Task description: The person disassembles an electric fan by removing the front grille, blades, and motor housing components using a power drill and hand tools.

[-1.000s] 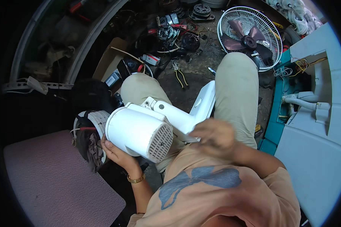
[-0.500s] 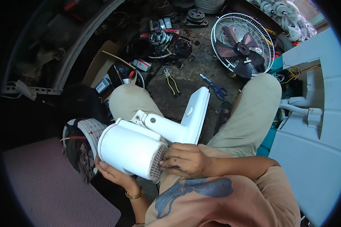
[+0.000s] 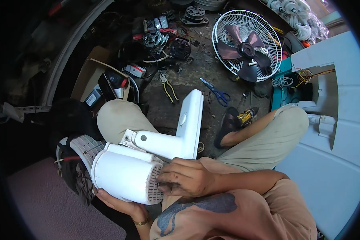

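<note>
A white fan motor housing (image 3: 123, 172) lies across my lap, its slotted end facing right. Its white neck (image 3: 160, 144) and flat base (image 3: 191, 124) extend up and to the right, joined by a bolted bracket. My left hand (image 3: 118, 202) cups the housing from below, with some fingers hidden beneath it. Against the slotted end, my right hand (image 3: 187, 177) has its fingers bent and pinched together. Whatever they grip there is too small or too covered to make out.
Pliers (image 3: 167, 88), blue-handled scissors (image 3: 216, 93) and a yellow-black tool (image 3: 247, 115) lie on the dirty floor. A caged fan (image 3: 247, 48) stands at the far right. Big white panels (image 3: 328, 168) flank me on the right; an open carton (image 3: 84, 76) sits left.
My right knee has swung outward to the right, uncovering my foot and the yellow-black tool. The view has shifted, placing the housing farther left and lower. Both hands remain on it.
</note>
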Demonstrator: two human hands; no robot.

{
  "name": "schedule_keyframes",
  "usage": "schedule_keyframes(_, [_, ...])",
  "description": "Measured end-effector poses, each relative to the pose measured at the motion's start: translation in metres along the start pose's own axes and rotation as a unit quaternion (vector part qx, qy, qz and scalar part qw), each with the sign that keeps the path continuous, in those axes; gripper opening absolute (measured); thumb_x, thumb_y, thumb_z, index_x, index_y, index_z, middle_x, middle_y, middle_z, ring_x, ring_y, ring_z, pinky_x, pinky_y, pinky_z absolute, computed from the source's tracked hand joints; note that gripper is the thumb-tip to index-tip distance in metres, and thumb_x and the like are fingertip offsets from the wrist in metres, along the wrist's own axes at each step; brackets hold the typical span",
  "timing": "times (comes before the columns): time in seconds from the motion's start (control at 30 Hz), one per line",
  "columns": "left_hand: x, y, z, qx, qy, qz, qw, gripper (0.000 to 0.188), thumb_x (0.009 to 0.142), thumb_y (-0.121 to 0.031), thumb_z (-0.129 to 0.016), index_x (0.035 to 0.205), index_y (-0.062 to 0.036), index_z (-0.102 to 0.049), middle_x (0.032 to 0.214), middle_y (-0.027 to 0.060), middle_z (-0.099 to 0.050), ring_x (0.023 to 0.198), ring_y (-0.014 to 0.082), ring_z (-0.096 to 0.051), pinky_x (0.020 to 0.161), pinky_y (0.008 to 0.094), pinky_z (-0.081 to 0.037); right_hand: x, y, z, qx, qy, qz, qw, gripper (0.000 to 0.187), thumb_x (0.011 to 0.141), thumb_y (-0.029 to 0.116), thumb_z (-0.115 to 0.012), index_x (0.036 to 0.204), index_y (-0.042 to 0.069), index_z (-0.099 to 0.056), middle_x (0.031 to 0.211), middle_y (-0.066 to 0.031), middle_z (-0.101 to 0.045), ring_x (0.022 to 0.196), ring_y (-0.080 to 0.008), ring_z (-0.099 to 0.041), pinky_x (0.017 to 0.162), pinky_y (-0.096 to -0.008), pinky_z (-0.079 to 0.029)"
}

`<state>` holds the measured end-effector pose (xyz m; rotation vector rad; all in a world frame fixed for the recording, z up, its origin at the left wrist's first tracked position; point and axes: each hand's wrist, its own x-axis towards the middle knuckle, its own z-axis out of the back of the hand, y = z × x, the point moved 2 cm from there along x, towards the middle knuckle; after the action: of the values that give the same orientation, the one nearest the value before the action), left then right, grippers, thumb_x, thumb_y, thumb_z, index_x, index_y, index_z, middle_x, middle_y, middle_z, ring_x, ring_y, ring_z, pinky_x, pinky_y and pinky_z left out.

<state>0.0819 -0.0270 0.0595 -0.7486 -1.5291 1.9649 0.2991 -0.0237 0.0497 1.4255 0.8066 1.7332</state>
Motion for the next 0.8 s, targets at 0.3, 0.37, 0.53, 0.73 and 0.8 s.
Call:
schedule_keyframes(0.3, [-0.017,0.019,-0.006,-0.024,-0.001,-0.078,0.997,0.040,0.107,-0.038,-0.043,0.130,-0.0043,-0.043,0.126,0.0172,-0.057,0.114,0.0246,-0.062,0.092,0.0410,-0.058,-0.030,-0.001,0.014,0.079,0.064,-0.339,0.935,0.023,0.078,0.004,-0.078,0.094,-0.004,-0.064,0.082,-0.0133,-0.065,0.068,-0.0241,-0.066,0.063,-0.0320,-0.054])
schedule_keyframes(0.37, [-0.016,0.020,-0.006,-0.023,-0.008,-0.075,0.997,0.038,0.108,-0.035,-0.042,0.129,-0.0043,-0.043,0.124,0.0168,-0.057,0.112,0.0236,-0.062,0.091,0.0404,-0.058,-0.036,-0.002,0.010,0.107,0.061,-0.367,0.922,0.021,0.081,0.007,-0.075,0.094,-0.005,-0.063,0.080,-0.0148,-0.065,0.067,-0.0248,-0.066,0.063,-0.0333,-0.053])
schedule_keyframes(0.53, [-0.018,0.025,-0.006,-0.010,-0.003,-0.110,0.994,0.038,0.107,-0.037,-0.040,0.126,-0.0042,-0.045,0.118,0.0131,-0.059,0.105,0.0191,-0.063,0.087,0.0353,-0.055,-0.050,-0.009,0.008,0.066,0.140,-0.369,0.916,0.021,0.092,0.013,-0.058,0.098,-0.006,-0.063,0.070,-0.0198,-0.063,0.062,-0.0293,-0.063,0.060,-0.0398,-0.049])
schedule_keyframes(0.73, [-0.015,0.028,0.005,-0.012,-0.016,-0.083,0.996,0.039,0.106,-0.037,-0.040,0.127,-0.0055,-0.047,0.120,0.0115,-0.059,0.107,0.0181,-0.063,0.089,0.0362,-0.055,-0.047,-0.017,0.021,0.093,0.094,-0.365,0.921,0.022,0.097,0.016,-0.055,0.091,-0.005,-0.061,0.067,-0.0117,-0.059,0.060,-0.0184,-0.061,0.058,-0.0368,-0.048])
schedule_keyframes(0.8, [-0.010,0.031,0.016,-0.022,0.004,-0.053,0.998,0.041,0.106,-0.040,-0.037,0.127,-0.0059,-0.047,0.122,0.0122,-0.059,0.110,0.0189,-0.062,0.091,0.0377,-0.056,-0.025,-0.035,0.053,0.063,0.057,-0.398,0.913,0.024,0.100,0.018,-0.054,0.092,-0.004,-0.060,0.067,-0.0059,-0.059,0.062,-0.0128,-0.059,0.056,-0.0331,-0.048])
